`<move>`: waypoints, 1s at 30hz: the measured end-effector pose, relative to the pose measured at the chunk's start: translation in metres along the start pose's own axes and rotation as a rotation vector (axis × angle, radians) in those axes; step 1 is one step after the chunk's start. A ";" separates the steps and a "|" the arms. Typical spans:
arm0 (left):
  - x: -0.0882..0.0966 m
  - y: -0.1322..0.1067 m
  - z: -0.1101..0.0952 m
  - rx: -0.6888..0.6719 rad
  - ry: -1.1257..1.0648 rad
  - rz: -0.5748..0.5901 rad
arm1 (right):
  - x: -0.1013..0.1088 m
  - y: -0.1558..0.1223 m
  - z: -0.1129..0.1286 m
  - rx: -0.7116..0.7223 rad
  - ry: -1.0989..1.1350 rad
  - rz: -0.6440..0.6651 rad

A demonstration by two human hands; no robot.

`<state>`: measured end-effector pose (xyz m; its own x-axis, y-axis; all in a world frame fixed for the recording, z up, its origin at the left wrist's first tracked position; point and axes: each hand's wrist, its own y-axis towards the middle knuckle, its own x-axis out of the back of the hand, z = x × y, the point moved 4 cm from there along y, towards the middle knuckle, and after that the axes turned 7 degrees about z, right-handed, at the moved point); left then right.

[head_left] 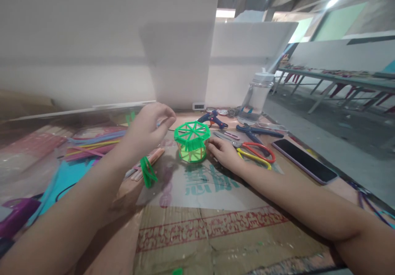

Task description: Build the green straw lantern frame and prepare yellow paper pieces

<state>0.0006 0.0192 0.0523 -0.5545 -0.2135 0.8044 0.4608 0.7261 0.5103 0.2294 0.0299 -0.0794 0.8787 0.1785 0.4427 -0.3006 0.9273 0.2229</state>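
Observation:
A small green round frame (pixel 191 141) built of craft sticks, with spokes across its top, stands on the cardboard sheet (pixel 212 225). My right hand (pixel 224 152) rests on the cardboard and touches the frame's right side with its fingertips. My left hand (pixel 149 128) hovers to the left of the frame, above the table, its fingers pinched together; what they hold, if anything, is too small to make out. A loose bundle of green sticks (pixel 147 171) lies below the left hand, beside some plain wooden sticks (pixel 151 160).
Red-and-yellow scissors (pixel 257 153), blue pliers (pixel 257 131), a blue glue gun (pixel 212 119), a dark phone (pixel 304 160) and a clear plastic jar (pixel 257 96) lie right of the frame. Coloured sticks (pixel 92 141) are heaped at the left. White panels stand behind.

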 end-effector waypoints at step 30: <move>-0.013 -0.001 -0.001 -0.100 -0.008 0.062 | -0.003 -0.004 0.007 0.041 -0.164 0.022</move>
<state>0.0081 0.0203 0.0418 -0.5282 -0.1642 0.8331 0.5611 0.6688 0.4876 0.2260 0.0232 -0.0758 0.8004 0.1392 0.5830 -0.3370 0.9089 0.2457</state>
